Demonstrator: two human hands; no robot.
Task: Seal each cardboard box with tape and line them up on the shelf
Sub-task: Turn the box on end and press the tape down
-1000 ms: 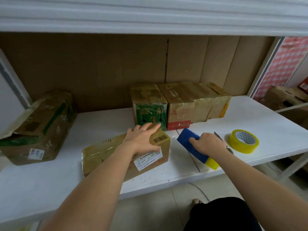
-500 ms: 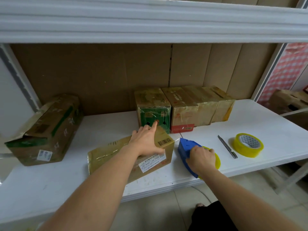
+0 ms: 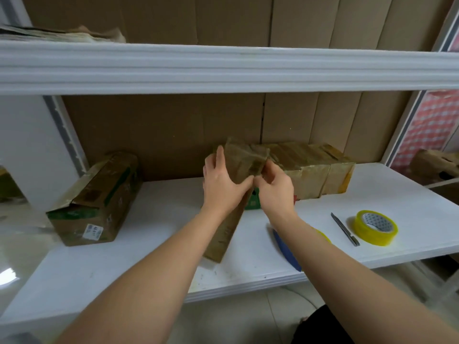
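Hands have left the blue tape dispenser (image 3: pixel 285 249) lying on the white shelf (image 3: pixel 161 269): left hand (image 3: pixel 221 187) and right hand (image 3: pixel 275 192), fingers clamped, tip the taped brown cardboard box (image 3: pixel 238 175) upright at frame centre, apparently sealed and bound for the row of taped boxes (image 3: pixel 313 170).

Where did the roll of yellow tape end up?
In the head view the yellow tape roll lies flat at the right end of the white shelf, near its front edge, just right of the box cutter and untouched by either hand.
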